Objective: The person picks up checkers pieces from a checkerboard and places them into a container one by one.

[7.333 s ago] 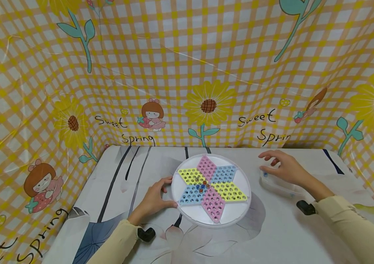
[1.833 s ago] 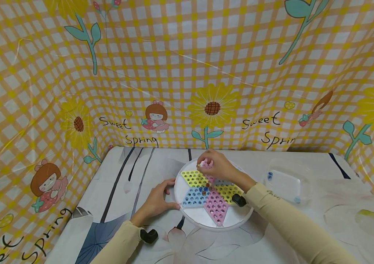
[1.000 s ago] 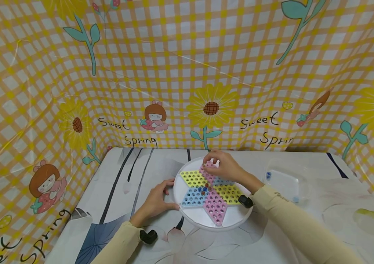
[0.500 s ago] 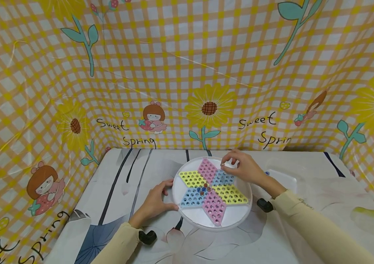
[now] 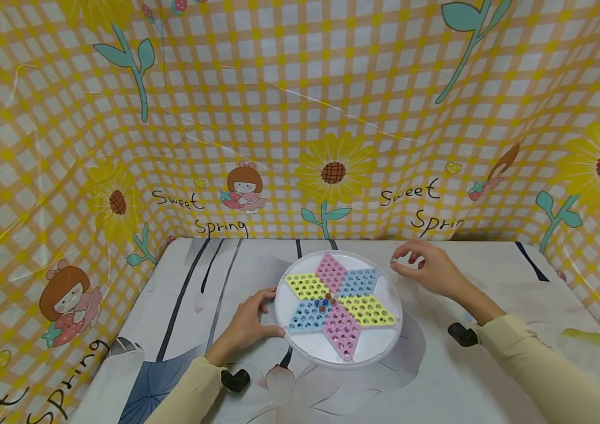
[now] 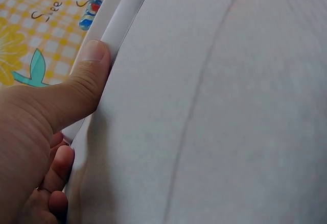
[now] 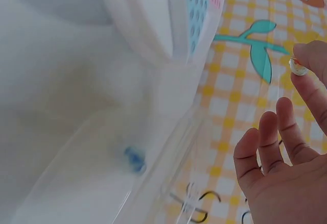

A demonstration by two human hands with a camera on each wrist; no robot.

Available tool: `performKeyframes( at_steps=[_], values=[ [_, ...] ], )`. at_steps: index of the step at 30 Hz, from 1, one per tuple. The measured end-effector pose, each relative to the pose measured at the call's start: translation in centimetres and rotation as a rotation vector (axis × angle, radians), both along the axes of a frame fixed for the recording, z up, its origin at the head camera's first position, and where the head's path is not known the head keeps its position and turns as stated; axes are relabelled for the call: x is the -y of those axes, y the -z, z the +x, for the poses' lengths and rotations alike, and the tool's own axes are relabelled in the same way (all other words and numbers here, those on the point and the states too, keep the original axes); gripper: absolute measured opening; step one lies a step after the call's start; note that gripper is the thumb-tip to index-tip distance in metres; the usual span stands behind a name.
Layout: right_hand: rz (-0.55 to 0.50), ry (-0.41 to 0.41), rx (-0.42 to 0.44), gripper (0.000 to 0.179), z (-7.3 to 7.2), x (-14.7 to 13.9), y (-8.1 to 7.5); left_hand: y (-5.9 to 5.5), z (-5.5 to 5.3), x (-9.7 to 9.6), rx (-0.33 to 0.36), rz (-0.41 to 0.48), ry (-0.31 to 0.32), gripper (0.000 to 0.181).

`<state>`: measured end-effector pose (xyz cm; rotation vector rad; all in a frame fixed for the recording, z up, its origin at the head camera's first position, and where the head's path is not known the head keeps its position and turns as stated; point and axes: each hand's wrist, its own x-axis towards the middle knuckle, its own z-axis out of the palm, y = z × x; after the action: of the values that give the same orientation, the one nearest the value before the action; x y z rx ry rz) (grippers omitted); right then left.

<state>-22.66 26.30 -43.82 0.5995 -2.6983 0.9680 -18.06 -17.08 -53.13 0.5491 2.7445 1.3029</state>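
Note:
A round white Chinese checkers board (image 5: 374, 347) with a pink, yellow and blue star lies on the table. Several blue and red-brown marbles (image 5: 325, 302) cluster near its centre. My left hand (image 5: 247, 321) holds the board's left rim; in the left wrist view the thumb (image 6: 94, 55) lies along the edge, fingers curled beside it. Off the board's right side, my right hand (image 5: 432, 272) pinches a small whitish marble with orange (image 7: 298, 68) between thumb and forefinger, the other fingers loosely bent. Below that hand is a clear plastic tray (image 7: 153, 183), mostly hidden by the arm in the head view.
Inside the tray, a blue marble (image 7: 135, 160) shows blurred. A yellow checked cloth (image 5: 278, 118) stands as a wall behind and beside the table (image 5: 194, 294), which has a printed cover.
A clear marble seen on the yellow section 7.3 s ago is gone from there. My right hand, pinching a marble, has moved from over the pink point rightward off the board. The left hand stays.

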Motion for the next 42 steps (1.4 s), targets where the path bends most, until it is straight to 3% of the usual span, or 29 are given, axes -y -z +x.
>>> performKeyframes(
  at_steps=[10, 27, 42],
  values=[
    [0.029, 0.063, -0.025, 0.012, 1.1, -3.2, 0.4, -0.2, 0.1, 0.0, -0.006, 0.003, 0.012, 0.085],
    [0.020, 0.119, -0.048, 0.019, 2.2, -5.6, 1.3, 0.1, 0.0, -0.1, -0.020, 0.013, 0.005, 0.083],
    [0.071, 0.149, 0.157, 0.022, 2.4, -6.7, 2.1, 0.1, 0.0, -0.1, -0.021, 0.006, -0.001, 0.084]
  ],
)
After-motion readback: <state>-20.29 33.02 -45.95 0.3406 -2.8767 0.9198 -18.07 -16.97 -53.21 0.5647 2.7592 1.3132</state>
